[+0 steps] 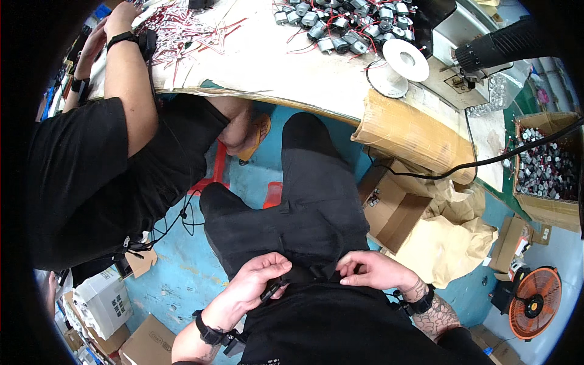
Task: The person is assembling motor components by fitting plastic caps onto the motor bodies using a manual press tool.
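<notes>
Left hand [260,278] at the waist, palm turned inward, fingers curled, thumb laid along the top; clamped round a small black object [270,293], hard-looking, mostly hidden by the fingers. Object sits in front of the lower belly, just above the lap. Right hand [370,270] level with it, a short gap between the two; wrist bent inward, fingers half curled, fingertips at the dark cloth of the waist. Cannot tell whether they pinch anything there; black on black.

Forearms angle in from both lower corners, each wrist with a black strap [212,331] and small fittings. Black trousers [316,182], matte, lightly creased, thighs spread.

Beyond the knees: pale worktable [261,73], scuffed top. On it, heaped small cylindrical metal motors [350,27] with red leads, a tangle of thin red and white wires [188,39], a smooth white spool [406,61]. Taped, ridged cardboard [417,135] at the near edge. Right: cardboard carton [395,210], crumpled brown paper [459,234], round orange fan [534,303]. Left: a co-worker [91,164] in black, arms over the table.
</notes>
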### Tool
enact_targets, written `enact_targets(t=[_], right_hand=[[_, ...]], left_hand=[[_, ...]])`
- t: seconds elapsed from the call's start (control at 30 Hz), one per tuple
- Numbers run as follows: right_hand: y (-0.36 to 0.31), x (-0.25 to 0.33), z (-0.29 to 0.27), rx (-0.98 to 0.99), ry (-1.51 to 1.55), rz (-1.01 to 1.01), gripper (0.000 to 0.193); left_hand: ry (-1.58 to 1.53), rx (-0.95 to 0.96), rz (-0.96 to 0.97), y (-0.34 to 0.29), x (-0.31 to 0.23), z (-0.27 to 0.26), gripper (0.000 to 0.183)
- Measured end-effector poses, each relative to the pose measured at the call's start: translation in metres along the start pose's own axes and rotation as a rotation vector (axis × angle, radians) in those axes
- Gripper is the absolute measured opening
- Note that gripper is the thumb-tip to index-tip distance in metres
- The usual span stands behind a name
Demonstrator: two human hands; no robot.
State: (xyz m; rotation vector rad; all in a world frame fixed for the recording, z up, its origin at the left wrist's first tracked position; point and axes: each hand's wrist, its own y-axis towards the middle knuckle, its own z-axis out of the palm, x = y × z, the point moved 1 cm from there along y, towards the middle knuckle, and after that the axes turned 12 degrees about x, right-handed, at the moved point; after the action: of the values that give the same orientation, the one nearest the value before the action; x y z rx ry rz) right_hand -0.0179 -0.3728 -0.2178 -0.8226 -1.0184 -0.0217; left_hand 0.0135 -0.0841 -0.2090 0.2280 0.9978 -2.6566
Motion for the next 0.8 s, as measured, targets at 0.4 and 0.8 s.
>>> enact_targets(t=[0.4, 0.8], right_hand=[[-0.038, -0.038, 0.007, 0.043, 0.162, -0.087, 0.024], [-0.092, 0.013, 0.013, 0.019, 0.396, -0.094, 0.026]], left_hand=[[0.136, 0.120, -0.162, 0.024, -0.001, 0.016, 0.012], [0.170, 0.281, -0.265, -0.010, -0.002, 0.019, 0.012]])
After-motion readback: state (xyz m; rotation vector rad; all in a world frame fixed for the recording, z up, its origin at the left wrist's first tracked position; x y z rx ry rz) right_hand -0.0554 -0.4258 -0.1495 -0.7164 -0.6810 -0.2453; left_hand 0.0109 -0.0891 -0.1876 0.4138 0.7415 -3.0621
